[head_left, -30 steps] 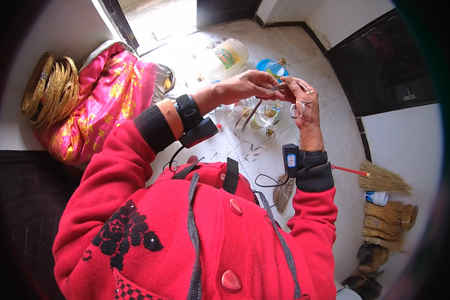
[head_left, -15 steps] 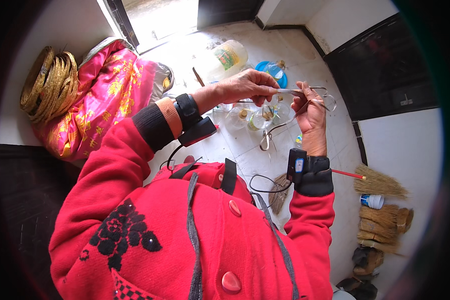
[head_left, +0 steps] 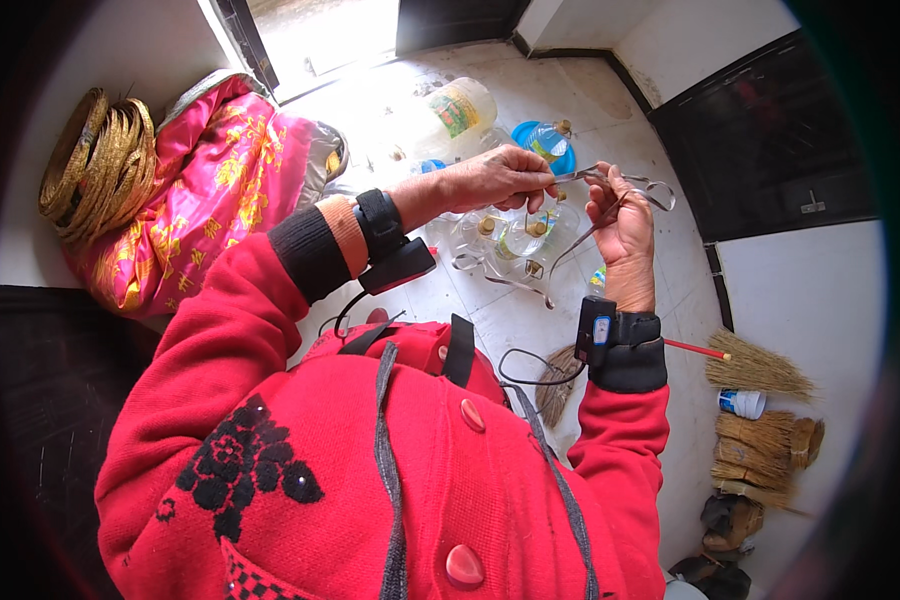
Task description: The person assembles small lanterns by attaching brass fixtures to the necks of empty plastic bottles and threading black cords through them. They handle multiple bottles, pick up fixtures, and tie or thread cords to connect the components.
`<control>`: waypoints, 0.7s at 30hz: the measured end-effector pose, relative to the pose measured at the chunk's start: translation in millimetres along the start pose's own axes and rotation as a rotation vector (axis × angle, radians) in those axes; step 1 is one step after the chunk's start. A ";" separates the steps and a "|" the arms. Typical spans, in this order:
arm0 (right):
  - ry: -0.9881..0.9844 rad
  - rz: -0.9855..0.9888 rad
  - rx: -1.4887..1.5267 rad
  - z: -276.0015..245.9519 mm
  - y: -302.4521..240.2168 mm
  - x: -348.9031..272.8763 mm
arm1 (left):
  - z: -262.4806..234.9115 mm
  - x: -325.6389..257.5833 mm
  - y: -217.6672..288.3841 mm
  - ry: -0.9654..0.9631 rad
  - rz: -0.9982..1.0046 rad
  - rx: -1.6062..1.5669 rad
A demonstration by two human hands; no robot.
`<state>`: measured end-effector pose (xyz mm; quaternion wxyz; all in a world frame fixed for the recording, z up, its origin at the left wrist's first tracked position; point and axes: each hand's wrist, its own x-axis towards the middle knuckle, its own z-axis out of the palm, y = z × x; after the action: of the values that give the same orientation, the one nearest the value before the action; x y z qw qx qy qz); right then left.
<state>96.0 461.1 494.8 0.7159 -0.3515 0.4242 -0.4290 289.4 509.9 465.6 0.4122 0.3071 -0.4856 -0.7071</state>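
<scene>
A thin, flat strip (head_left: pixel 574 176), brownish grey and shiny, runs taut between my two hands. My left hand (head_left: pixel 500 178) pinches one part of it between thumb and fingers. My right hand (head_left: pixel 622 222), fingers curled, grips it a short way to the right. A loop of the strip (head_left: pixel 662 194) curls out past the right fingers. Another length hangs below the hands, ending in a curl in front of clear plastic bottles (head_left: pixel 518 238) on the floor. What the strip is made of, I cannot make out.
A large plastic jug (head_left: pixel 460 108) and a blue basin (head_left: pixel 562 160) stand beyond my hands. Coiled braided bands (head_left: pixel 98 165) rest beside a pink and gold cloth (head_left: pixel 225 190) at left. Straw brooms (head_left: pixel 760 364) and a white cup (head_left: pixel 742 403) lie along the right wall.
Both hands stay nearly in place, still gripping the strip. Its hanging length has swung and spread lower, and the loop at the right has widened. A strip end left of my left hand has gone from sight.
</scene>
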 end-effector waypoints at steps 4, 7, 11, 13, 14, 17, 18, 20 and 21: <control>0.026 0.008 -0.014 1.5 -0.6 0.3 | -2.4 -2.2 -0.5 -0.058 -0.024 -0.154; 0.026 -0.014 -0.038 4.5 -1.4 -1.3 | -5.1 -2.2 -3.1 -0.060 -0.024 -0.187; -0.129 -0.151 -0.249 13.2 -1.9 -5.2 | -2.7 -0.6 -8.3 -0.007 -0.036 -0.053; -0.213 -0.203 -0.340 19.5 -0.9 -5.3 | -1.1 1.4 -6.8 0.008 -0.027 -0.012; -0.193 -0.200 -0.374 21.4 -0.9 -5.6 | 0.6 1.7 -5.9 0.011 -0.007 0.000; -0.166 -0.256 -0.413 25.7 0.6 -2.5 | 3.7 0.9 -1.5 0.027 0.015 0.216; -0.174 -0.272 -0.465 25.5 1.5 -1.1 | 3.7 0.6 -0.5 0.028 0.004 0.231; -0.153 -0.295 -0.590 22.4 3.3 1.7 | 2.7 0.7 -0.6 0.079 0.042 0.307; -0.156 -0.313 -0.606 20.7 5.0 3.5 | 1.3 1.2 -1.5 0.103 0.103 0.361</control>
<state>117.3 462.8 497.6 0.5350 -0.6402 0.4174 -0.3602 287.3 509.7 464.6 0.4104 0.3868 -0.5976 -0.5699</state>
